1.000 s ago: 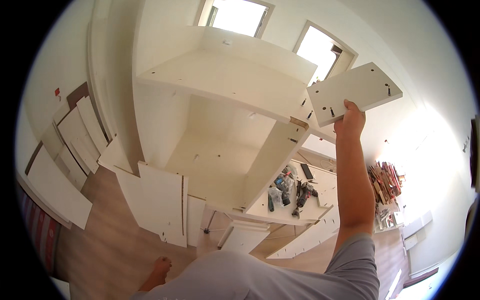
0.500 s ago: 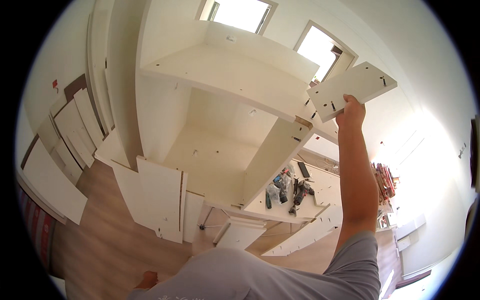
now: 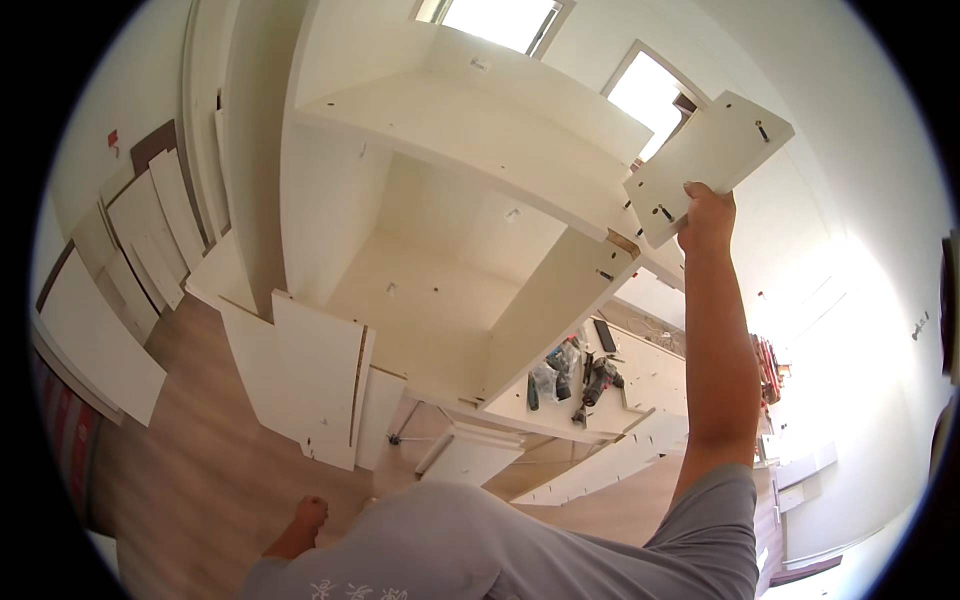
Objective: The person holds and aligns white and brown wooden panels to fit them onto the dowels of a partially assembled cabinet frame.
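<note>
Tilted more steeply than in the earlier frames, the white panel [image 3: 712, 155] now has its far corner higher, and the left hand [image 3: 312, 513], mostly cut off half a second ago, shows again at lower left.

Behind the panel, the right hand's [image 3: 710, 218] fingers are hidden; only the thumb is seen, on the face. The panel also covers part of the window [image 3: 645, 95] behind it. The right forearm [image 3: 715, 330] blocks part of the pile of reddish pieces [image 3: 769, 372], and glare washes out much of the wall [image 3: 860, 340] beyond. Among the tools, the dark power drill [image 3: 600, 382] can be made out, but things around the clear plastic bag [image 3: 545, 380] blur together.

The right grip is closed on the panel's lower edge, holding it in the air beside the near end of the white cabinet [image 3: 460, 135]; two dark bolts [image 3: 667, 213] stand out from its face. The left fingers are loosely curled above the wooden floor [image 3: 200, 440]; whether that grip holds anything I cannot tell.

The right arm reaches up and forward, almost straight, from the grey sleeve [image 3: 710, 520]. The left arm hangs low, its upper part hidden by the grey shirt [image 3: 450, 540].
</note>
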Demonstrator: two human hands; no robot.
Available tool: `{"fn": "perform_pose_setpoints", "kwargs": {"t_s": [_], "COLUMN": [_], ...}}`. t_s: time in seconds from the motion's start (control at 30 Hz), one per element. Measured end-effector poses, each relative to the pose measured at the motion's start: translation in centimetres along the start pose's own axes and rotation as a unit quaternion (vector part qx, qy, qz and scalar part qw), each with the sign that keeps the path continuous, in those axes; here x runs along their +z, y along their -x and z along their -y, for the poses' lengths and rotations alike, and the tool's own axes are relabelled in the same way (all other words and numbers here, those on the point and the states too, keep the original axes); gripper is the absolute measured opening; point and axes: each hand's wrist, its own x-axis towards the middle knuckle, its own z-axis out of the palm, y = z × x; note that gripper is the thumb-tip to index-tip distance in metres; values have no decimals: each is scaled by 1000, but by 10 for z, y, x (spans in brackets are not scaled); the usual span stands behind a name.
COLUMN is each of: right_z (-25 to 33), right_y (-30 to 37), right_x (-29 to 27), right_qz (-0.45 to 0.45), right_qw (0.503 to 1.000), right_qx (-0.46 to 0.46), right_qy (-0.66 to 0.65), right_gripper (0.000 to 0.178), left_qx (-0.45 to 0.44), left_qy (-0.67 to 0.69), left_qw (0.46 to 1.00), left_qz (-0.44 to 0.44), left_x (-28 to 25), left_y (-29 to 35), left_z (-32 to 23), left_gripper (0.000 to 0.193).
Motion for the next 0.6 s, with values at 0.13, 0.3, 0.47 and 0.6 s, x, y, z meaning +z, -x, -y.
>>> {"fn": "perform_pose_setpoints", "kwargs": {"t_s": [0.13,0.3,0.47,0.6], "right_z": [-9,-21,-20,-23], "right_y": [0,-5,8,22], "right_x": [2,3,2,-10], "right_qz": [47,93,59,89], "right_qw": [999,995,998,990], "right_qx": [-10,6,25,12], "right_qy": [12,42,22,112], "right_gripper": [56,56,55,48], "left_qx": [-54,36,5,-52], "left_qy": [132,-141,-130,-109], "left_qw": [988,989,991,989], "left_qz": [60,16,-39,83], "left_x": [-15,-32,-21,-19], "left_y": [-23,9,75,94], "left_z": [18,15,-49,-81], "left_gripper": [25,17,12,13]}}
